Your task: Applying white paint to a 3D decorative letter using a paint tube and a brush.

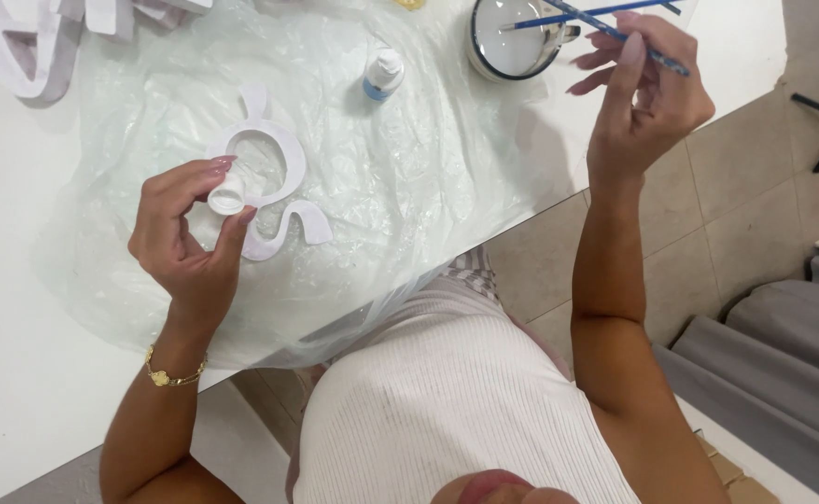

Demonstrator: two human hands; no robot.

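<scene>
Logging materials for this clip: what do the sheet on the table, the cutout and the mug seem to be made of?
Sheet: thin clear plastic film, going by its wrinkles and glossy glare. Cutout: flat, matte white, probably painted wood or foam board; it can't be settled. Mug: likely enamelled metal, glossy white with a dark rim.

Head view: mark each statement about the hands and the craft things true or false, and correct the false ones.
1. The left hand holds a small white cap. True.
2. The right hand holds scissors. False: it holds a thin blue brush.
3. The mug stands on the floor. False: it stands on the table.
4. A clear plastic sheet lies under the white cutout. True.
5. The small bottle lies beside the mug. True.
</scene>
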